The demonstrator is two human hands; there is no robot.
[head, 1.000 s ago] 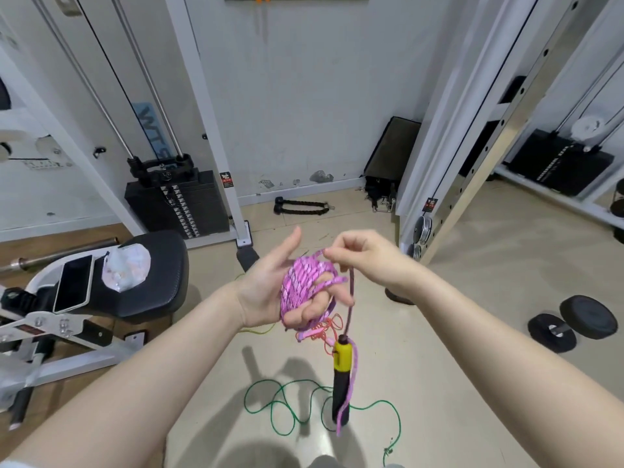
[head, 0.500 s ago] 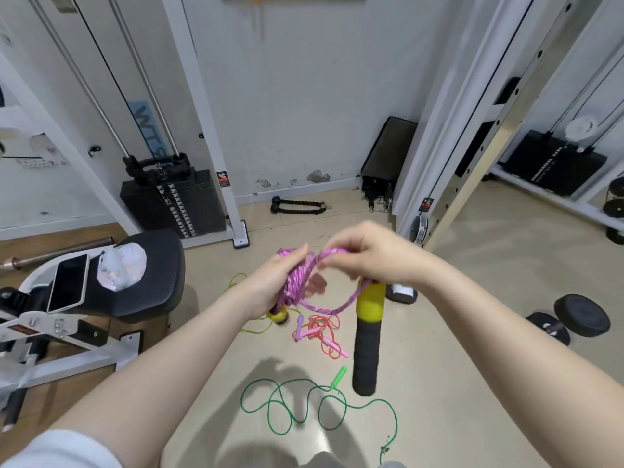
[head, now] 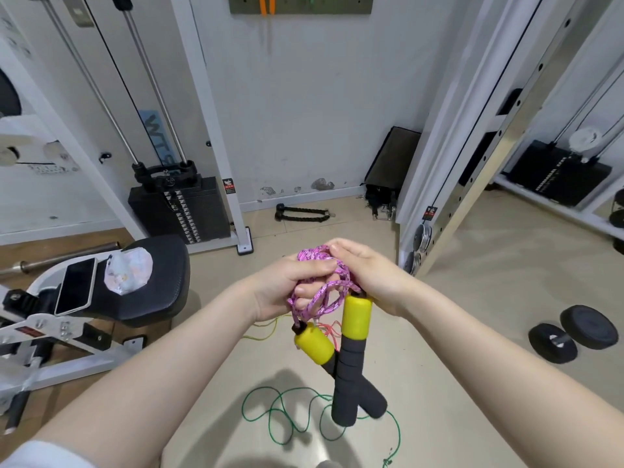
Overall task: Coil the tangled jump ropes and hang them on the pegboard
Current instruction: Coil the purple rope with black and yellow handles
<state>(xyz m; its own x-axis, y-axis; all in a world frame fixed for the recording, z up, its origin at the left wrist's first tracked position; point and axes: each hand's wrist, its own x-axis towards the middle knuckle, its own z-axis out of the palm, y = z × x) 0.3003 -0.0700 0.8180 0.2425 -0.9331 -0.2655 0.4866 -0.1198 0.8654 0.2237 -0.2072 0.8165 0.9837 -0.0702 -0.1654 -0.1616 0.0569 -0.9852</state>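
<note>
A coil of pink braided jump rope (head: 322, 295) is bunched between both hands at the centre of the view. My left hand (head: 290, 285) is closed around the coil. My right hand (head: 369, 276) pinches the rope at the top of the coil. Its two handles, yellow at the top with black foam grips (head: 347, 366), hang crossed below the hands. A green jump rope (head: 287, 413) lies tangled on the floor beneath. Red and yellow-green ropes (head: 329, 331) show on the floor behind the handles. The dark pegboard (head: 300, 5) is on the wall at the top, with an orange rope hanging from it.
A black bench pad (head: 162, 282) at left carries a phone (head: 76, 285) and a crumpled plastic bag. A weight stack (head: 182, 207) stands behind it. White machine frames (head: 472, 130) rise at right. A dumbbell (head: 570, 332) lies on the floor at right.
Both hands have closed together on the pink coil. The second handle has come up, so both handles now hang side by side below the hands. The view has tilted up and shows the pegboard.
</note>
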